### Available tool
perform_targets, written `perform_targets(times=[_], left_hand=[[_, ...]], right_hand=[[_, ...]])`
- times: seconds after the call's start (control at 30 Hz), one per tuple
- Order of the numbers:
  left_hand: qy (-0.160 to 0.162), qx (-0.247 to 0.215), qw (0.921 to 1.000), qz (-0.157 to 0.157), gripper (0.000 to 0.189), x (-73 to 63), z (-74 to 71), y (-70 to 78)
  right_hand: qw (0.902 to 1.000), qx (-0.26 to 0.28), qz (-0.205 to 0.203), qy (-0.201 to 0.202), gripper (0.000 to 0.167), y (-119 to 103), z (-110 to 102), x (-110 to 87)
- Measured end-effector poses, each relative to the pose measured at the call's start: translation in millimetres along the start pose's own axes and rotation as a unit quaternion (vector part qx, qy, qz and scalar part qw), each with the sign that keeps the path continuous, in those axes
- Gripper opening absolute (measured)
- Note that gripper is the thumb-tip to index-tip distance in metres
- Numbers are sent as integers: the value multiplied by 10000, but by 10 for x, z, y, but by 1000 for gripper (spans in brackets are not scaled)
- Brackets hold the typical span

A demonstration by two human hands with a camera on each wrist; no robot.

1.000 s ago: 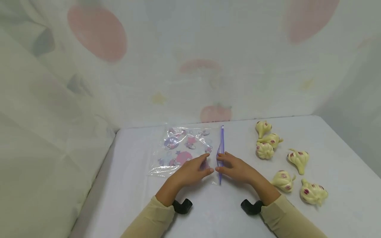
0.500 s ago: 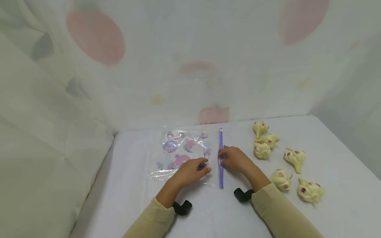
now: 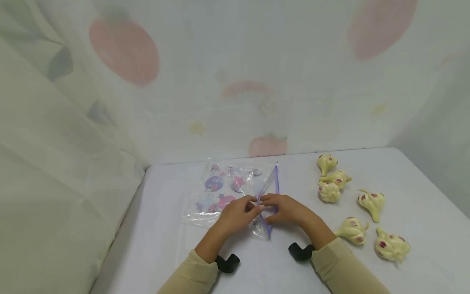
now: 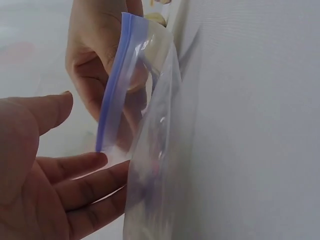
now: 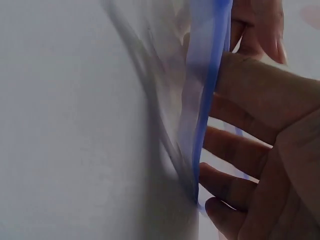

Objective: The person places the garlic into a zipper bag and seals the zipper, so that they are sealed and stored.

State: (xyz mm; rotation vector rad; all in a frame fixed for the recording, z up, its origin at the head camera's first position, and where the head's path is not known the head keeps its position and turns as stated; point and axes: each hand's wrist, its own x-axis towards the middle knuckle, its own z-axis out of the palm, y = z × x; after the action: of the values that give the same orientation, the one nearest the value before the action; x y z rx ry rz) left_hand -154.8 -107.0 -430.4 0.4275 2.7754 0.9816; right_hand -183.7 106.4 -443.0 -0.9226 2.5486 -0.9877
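A clear zip bag [image 3: 235, 183] with pink and purple cartoon prints lies flat on the table, its mouth facing right. The upper purple zip strip [image 4: 114, 85] is raised away from the lower one, so the mouth gapes. My left hand [image 3: 238, 213] is at the bag's mouth end, thumb apart from the fingers, index fingertip right at the raised strip. From the right, my right hand [image 3: 286, 209] reaches in at the gap. Its fingers [image 5: 240, 150] lie loosely bent along the blue-purple strip [image 5: 207, 105], tips against it.
Several garlic bulbs [image 3: 329, 192] lie at the right of the white table [image 3: 264, 269], one [image 3: 391, 246] near the front right. A black wrist mount [image 3: 228, 263] sits under each cuff. Printed cloth [image 3: 220, 118] hangs behind and at the sides.
The bag's upper zip strip has lifted and moved left, parting from the lower one. My right hand has moved left to the strip, closer to my left hand.
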Motion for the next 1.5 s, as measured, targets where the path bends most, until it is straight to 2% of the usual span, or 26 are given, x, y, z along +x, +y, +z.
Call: perform_targets(times=[0.13,0.23,0.3,0.4,0.53,0.6,0.67,0.73,0.87,0.93,1.0,1.1,1.23,1.33,1.43,1.5], left_hand=[[391,34,9991,-168,37,13,14,0],[713,88,9972,-228,17,30,40,-12],[885,70,9958,-236,10,34,60,-9],[1075,16,9942,11,9,31,80,21],[1310,-109,9895,604,10,15,113,86],[1419,-78,9867,788,10,0,133,119],[1476,16,9858,803,10,-24,147,162],[1503,220,9860,682,16,-48,155,207],[1531,662,9855,305,30,-89,148,282],[1624,800,9832,218,24,-97,136,290],[1774,773,9807,295,14,-98,118,276],[1879,292,9803,533,5,-57,119,210],[1713,-903,9777,810,14,4,132,80],[1606,-1761,9672,880,19,37,143,-19],[1537,-2395,9554,790,22,65,157,-87],[1482,-2632,9512,628,24,84,169,-111]], right_hand=[[9996,50,-291,-1,53,-60,35,-21],[9994,-6,-350,68,51,-78,66,-17],[9995,-33,-272,161,46,-72,87,-8],[9990,-120,-260,353,33,-42,116,9],[9955,-352,-389,789,18,-7,140,24],[9932,-369,-452,1003,22,-15,144,26],[9922,-289,-387,1148,33,-31,144,19],[9921,-204,-328,1191,40,-54,142,16],[9923,-197,-213,1205,44,-98,139,13],[9924,-183,-231,1191,51,-114,135,17],[9930,-89,-262,1152,62,-116,132,22],[9929,-62,-175,1178,68,-65,121,22],[9895,-335,257,1379,62,66,127,29],[9886,-280,579,1364,65,152,120,36],[9900,-145,565,1283,65,186,87,37],[9909,-95,517,1237,61,177,52,30]])
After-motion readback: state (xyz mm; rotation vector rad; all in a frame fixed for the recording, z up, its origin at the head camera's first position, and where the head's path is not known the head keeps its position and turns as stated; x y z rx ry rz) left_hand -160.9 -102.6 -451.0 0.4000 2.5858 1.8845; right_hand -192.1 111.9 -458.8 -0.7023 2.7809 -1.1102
